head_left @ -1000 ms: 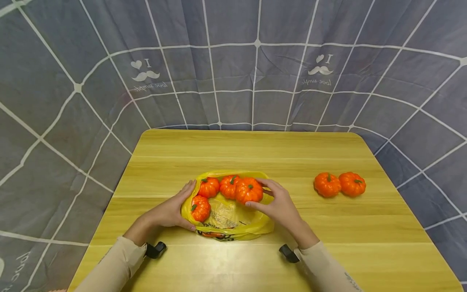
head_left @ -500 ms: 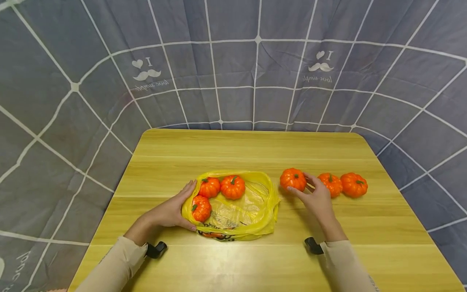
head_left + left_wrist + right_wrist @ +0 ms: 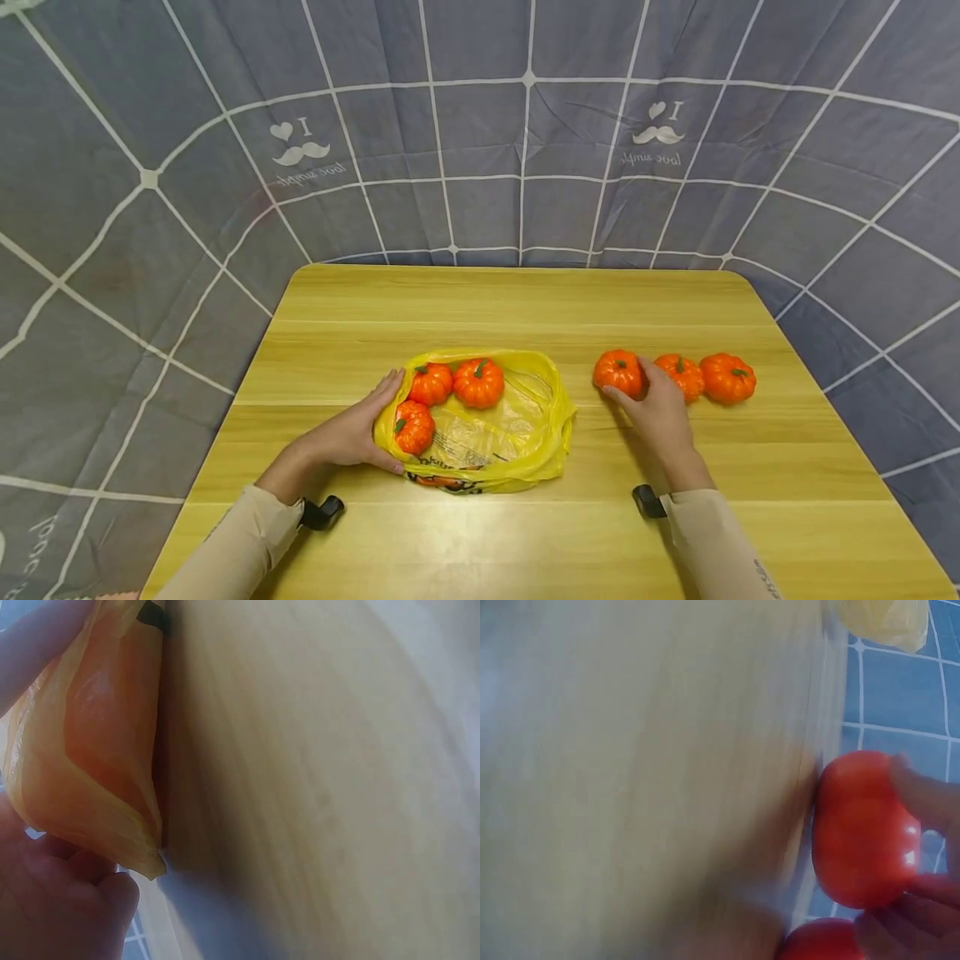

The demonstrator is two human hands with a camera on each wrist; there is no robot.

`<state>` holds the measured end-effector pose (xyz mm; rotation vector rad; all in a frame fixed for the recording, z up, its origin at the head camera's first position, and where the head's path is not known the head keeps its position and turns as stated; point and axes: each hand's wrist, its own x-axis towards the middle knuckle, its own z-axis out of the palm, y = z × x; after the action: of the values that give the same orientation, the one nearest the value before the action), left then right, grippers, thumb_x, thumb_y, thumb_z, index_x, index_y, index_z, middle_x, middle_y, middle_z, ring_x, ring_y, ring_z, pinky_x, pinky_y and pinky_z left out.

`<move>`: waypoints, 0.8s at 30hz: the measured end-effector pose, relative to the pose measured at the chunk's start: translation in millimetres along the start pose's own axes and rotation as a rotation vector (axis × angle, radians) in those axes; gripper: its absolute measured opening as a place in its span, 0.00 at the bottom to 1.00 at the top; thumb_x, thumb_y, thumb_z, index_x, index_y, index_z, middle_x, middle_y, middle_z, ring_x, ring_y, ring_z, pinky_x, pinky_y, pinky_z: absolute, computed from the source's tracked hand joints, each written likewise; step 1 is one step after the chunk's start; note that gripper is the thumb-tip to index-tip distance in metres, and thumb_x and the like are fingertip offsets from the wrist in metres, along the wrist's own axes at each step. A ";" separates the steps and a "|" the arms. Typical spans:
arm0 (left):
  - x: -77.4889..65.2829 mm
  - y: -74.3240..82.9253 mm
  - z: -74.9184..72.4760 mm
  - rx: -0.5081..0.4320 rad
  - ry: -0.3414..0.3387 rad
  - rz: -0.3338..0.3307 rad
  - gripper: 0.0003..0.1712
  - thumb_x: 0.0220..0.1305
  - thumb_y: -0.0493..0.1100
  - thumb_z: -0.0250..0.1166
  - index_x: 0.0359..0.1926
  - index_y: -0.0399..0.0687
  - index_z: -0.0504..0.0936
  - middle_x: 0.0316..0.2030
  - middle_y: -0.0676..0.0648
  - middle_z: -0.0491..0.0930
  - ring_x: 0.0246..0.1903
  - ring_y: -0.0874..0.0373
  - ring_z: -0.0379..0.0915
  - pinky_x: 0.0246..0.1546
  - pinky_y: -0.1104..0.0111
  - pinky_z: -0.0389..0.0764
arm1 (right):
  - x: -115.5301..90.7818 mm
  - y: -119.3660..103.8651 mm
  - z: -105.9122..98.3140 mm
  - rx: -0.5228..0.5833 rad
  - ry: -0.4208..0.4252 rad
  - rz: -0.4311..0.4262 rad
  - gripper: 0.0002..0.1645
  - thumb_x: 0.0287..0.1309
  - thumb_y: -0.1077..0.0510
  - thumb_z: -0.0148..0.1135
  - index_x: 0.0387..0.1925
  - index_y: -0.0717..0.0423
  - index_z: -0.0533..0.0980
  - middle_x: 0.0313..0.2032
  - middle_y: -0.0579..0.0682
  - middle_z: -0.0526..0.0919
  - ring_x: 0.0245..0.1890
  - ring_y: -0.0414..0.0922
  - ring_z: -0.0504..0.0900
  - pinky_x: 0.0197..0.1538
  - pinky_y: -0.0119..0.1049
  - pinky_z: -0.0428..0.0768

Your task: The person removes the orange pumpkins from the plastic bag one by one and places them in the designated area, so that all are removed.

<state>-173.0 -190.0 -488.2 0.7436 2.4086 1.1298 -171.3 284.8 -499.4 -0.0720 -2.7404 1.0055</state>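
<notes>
A yellow plastic bag (image 3: 555,433) lies wide open on the table, with three small orange pumpkins (image 3: 478,384) inside at its left and back. My left hand (image 3: 348,432) holds the bag's left side, its thumb near the front rim and its fingers toward the back; the left wrist view shows thumb and fingers around the bag wall (image 3: 105,765). To the right of the bag, my right hand (image 3: 663,425) grips another pumpkin (image 3: 617,372) between thumb and fingers, low at the table. Beside it two more pumpkins, a middle one (image 3: 682,382) and a right one (image 3: 727,379), stand side by side.
The wooden table (image 3: 480,550) has rounded far corners. A grey curtain (image 3: 480,133) with white grid lines hangs behind it and along both sides. Black wrist mounts (image 3: 322,512) sit at both cuffs.
My right hand has lifted a pumpkin out of the bag, carried it right and lowered it beside the other two. The left hand stays on the bag.
</notes>
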 end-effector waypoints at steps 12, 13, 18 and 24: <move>0.1 2.3 -1.0 0.004 -0.004 0.004 0.82 0.40 0.53 0.86 0.81 0.45 0.33 0.78 0.36 0.28 0.76 0.40 0.23 0.71 0.40 0.38 | 3.4 -28.7 3.4 0.073 0.109 -0.126 0.60 0.43 0.46 0.83 0.71 0.68 0.65 0.68 0.67 0.68 0.68 0.65 0.66 0.67 0.59 0.65; 0.0 2.7 -1.2 0.002 -0.005 0.003 0.82 0.40 0.53 0.86 0.81 0.45 0.33 0.78 0.36 0.28 0.76 0.40 0.23 0.71 0.40 0.38 | 3.6 -33.5 5.3 0.084 0.102 -0.130 0.60 0.42 0.45 0.84 0.71 0.68 0.65 0.69 0.67 0.68 0.69 0.65 0.65 0.67 0.59 0.64; -0.4 4.3 -1.6 -0.002 -0.002 -0.001 0.83 0.39 0.51 0.86 0.80 0.44 0.33 0.78 0.36 0.28 0.76 0.40 0.23 0.71 0.41 0.38 | 1.8 -57.0 23.6 0.108 0.037 -0.169 0.62 0.39 0.44 0.84 0.71 0.67 0.65 0.70 0.65 0.67 0.70 0.63 0.64 0.68 0.58 0.63; -0.4 5.0 -1.3 -0.002 -0.003 -0.004 0.83 0.40 0.51 0.86 0.80 0.44 0.33 0.78 0.36 0.28 0.76 0.40 0.23 0.71 0.41 0.39 | -4.1 -83.1 49.9 0.175 -0.012 -0.250 0.58 0.39 0.47 0.85 0.69 0.66 0.68 0.68 0.63 0.70 0.68 0.60 0.67 0.68 0.55 0.65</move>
<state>-171.9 -188.4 -483.5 0.7392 2.4048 1.1282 -176.0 189.2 -483.7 0.2973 -2.5757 1.1670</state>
